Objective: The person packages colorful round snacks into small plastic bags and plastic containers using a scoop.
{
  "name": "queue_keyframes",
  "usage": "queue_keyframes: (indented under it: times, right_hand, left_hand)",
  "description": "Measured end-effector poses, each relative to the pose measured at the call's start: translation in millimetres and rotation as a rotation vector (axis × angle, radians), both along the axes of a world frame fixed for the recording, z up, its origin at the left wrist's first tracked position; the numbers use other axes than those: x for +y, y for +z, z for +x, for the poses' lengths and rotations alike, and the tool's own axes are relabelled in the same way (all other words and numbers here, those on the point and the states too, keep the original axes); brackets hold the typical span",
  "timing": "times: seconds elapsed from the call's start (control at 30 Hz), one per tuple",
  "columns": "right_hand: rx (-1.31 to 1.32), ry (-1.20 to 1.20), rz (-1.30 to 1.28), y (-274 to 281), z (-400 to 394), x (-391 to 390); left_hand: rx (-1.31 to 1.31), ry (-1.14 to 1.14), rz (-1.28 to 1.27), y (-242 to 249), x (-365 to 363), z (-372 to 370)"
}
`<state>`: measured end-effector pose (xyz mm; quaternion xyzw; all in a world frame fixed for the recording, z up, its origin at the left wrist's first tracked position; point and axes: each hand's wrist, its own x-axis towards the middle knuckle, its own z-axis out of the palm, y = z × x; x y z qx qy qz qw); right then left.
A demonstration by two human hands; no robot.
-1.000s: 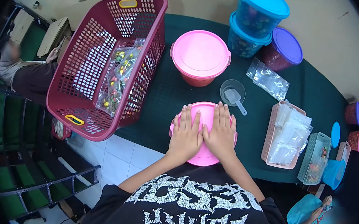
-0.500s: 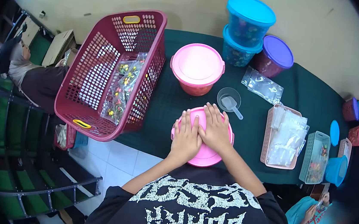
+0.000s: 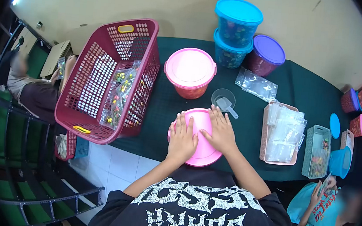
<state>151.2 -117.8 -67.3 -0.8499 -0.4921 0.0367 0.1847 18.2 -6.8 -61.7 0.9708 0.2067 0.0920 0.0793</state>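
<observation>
Directly before me at the table's near edge is a round tub with a pink lid [image 3: 202, 147]. My left hand [image 3: 182, 140] lies flat on the lid's left part, fingers stretched out. Over the right part rests my right hand [image 3: 221, 134], also flat with fingers extended. Neither hand grasps anything. The tub's body is hidden under the lid and hands. Just beyond my right fingers stands a clear round bowl [image 3: 223, 95] with a small clear scoop [image 3: 227, 107] in it. A second pink-lidded tub [image 3: 190, 66] stands farther back.
Left is a big maroon basket [image 3: 150, 73] holding filled clear packets [image 3: 121, 94]. Blue tubs [image 3: 237, 27] are stacked by a purple-lidded tub [image 3: 266, 56] at the back. Right are loose bags [image 3: 257, 84], a pink tray of bags [image 3: 283, 134] and a pale tray [image 3: 316, 156]. People sit on both sides.
My hands have spread farther apart on the pink lid; the thumbs no longer meet. The view has shifted slightly. The person at right has moved their hands.
</observation>
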Motion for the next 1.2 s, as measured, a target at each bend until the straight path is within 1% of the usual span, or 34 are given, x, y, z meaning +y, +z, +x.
queue_keyframes:
  times: [0.2,0.27,0.3,0.37,0.43,0.5,0.57,0.6,0.63,0.67,0.7,0.77,0.83,0.97,1.0,1.03,1.1,1.13,1.17,1.2]
  right_hand:
    - [0.003,-0.007,0.031,-4.9,-3.2,-5.4]
    - [-0.003,-0.111,0.036,-8.8,-12.6,-10.4]
    - [-0.002,-0.105,0.032,-9.2,-15.7,-12.3]
    - [0.012,-0.157,0.108,-8.2,-20.9,-14.5]
    - [0.022,-0.166,0.106,-5.9,-21.4,-13.6]
    - [-0.037,-0.135,0.107,-4.4,-20.5,-15.1]
    - [-0.075,-0.129,0.104,-2.6,-29.6,-16.4]
    - [-0.108,-0.123,0.097,-1.8,-35.5,-15.8]
    - [-0.11,-0.117,0.103,-1.6,-43.9,-14.0]
    - [-0.095,-0.039,0.13,-1.5,-54.5,-13.5]
    - [-0.079,0.034,0.153,-0.3,-61.0,-15.2]
    - [-0.067,0.033,0.173,2.5,-61.3,-21.3]
    - [-0.103,0.113,0.238,0.1,-54.9,-25.6]
    - [-0.055,0.024,0.171,3.6,-72.2,-15.6]
    - [-0.075,0.11,0.133,0.6,-77.2,-13.7]
    - [-0.073,0.106,0.134,-1.2,-77.3,-14.0]
    - [-0.048,0.146,0.154,0.2,-75.8,-14.9]
    - [-0.027,0.182,0.096,3.5,-74.1,-17.3]
    - [-0.037,0.179,0.102,6.4,-71.9,-18.9]
    - [0.0,0.022,0.22,8.2,-70.3,-21.0]
  left_hand:
    - [-0.013,0.025,-0.006,-0.7,0.5,-0.1]
    - [-0.015,0.019,-0.001,-0.5,0.1,1.0]
    - [-0.014,0.026,-0.004,-0.6,-0.1,1.3]
    - [-0.027,0.023,-0.024,-0.7,-0.2,0.2]
    - [-0.047,0.03,-0.047,0.1,-0.4,-1.0]
    - [-0.079,0.032,-0.069,0.8,-1.2,-0.9]
    - [-0.199,0.024,-0.158,2.1,0.0,-5.9]
    - [-0.206,0.031,-0.15,2.2,0.6,-9.0]
    - [-0.321,-0.032,-0.162,1.6,0.3,-13.4]
    - [-0.431,-0.102,-0.18,1.1,-0.3,-16.2]
    - [-0.429,-0.107,-0.185,0.7,-0.3,-16.3]
    - [-0.488,-0.129,-0.128,0.8,-1.8,-17.0]
    - [-0.529,-0.138,-0.101,2.1,-0.3,-15.4]
    - [-0.637,-0.135,-0.098,-1.1,-1.3,-21.2]
    - [-0.651,-0.174,-0.101,-3.6,-2.6,-23.1]
    - [-0.662,-0.216,-0.108,-6.0,-4.2,-25.1]
    - [-0.64,-0.229,-0.093,-8.0,-6.2,-29.6]
    - [-0.656,-0.194,-0.104,-7.5,-6.4,-31.0]
    - [-0.678,-0.158,-0.109,-6.3,-4.6,-29.8]
    - [-0.689,-0.164,-0.099,-6.7,-2.9,-28.4]
